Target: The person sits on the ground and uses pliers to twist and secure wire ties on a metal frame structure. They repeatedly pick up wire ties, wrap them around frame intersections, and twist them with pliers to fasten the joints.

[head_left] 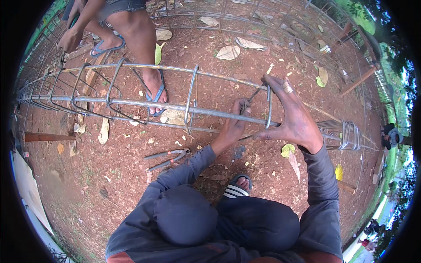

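Observation:
A long steel rebar cage (153, 104) runs across in front of me, its lengthwise bars joined by square bent stirrups. My right hand (294, 120) spans the stirrup (269, 107) nearest the cage's right end, fingers at its upper corner and thumb below the front bar. My left hand (237, 120) reaches under the front bar into the cage. Its fingers are curled together beside a short dark rod (254, 94); what they pinch is too small to make out. On the soil below the cage lie pincers (169, 158) with grey and orange handles.
Another person's leg (142, 48) in flip-flops stands behind the cage, and that person's hand (70, 40) is near its far left. A coil of wire (350, 136) wraps bars at right. Wooden stakes (50, 137) and dry leaves (228, 53) dot the reddish soil.

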Demonstrator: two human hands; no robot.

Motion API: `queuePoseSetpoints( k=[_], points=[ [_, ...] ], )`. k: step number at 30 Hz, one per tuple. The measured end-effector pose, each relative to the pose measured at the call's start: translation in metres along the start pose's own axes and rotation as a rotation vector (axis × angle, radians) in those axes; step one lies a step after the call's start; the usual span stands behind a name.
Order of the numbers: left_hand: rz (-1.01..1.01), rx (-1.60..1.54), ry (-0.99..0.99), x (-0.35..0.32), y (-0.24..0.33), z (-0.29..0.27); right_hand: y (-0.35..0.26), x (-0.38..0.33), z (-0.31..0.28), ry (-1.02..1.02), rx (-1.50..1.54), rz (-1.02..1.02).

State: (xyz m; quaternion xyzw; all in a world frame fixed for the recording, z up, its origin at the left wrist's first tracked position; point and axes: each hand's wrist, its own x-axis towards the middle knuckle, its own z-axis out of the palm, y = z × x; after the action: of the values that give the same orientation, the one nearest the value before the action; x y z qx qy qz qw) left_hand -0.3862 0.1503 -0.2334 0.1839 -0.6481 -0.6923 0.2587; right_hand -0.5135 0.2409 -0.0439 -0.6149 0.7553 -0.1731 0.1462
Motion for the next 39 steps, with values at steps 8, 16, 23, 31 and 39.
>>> queuePoseSetpoints(
  k=[8, 16, 23, 31, 39],
  points=[
    [0.056, 0.028, 0.044, -0.003, -0.002, -0.004, -0.012, -0.020, 0.006, 0.209, -0.111, 0.025],
    [-0.097, 0.192, 0.000, -0.071, 0.035, -0.031, -0.036, -0.063, 0.040, 0.422, -0.132, 0.175],
    [0.079, 0.286, -0.064, -0.103, 0.058, -0.050, -0.042, -0.064, 0.052, 0.562, 0.002, 0.228],
    [0.669, 0.591, 0.265, -0.096, 0.205, -0.124, -0.035, -0.066, 0.060, 0.567, -0.019, 0.246],
    [0.199, 0.363, -0.034, -0.114, 0.217, -0.130, -0.047, -0.071, 0.054, 0.697, -0.062, 0.153]
  ],
)
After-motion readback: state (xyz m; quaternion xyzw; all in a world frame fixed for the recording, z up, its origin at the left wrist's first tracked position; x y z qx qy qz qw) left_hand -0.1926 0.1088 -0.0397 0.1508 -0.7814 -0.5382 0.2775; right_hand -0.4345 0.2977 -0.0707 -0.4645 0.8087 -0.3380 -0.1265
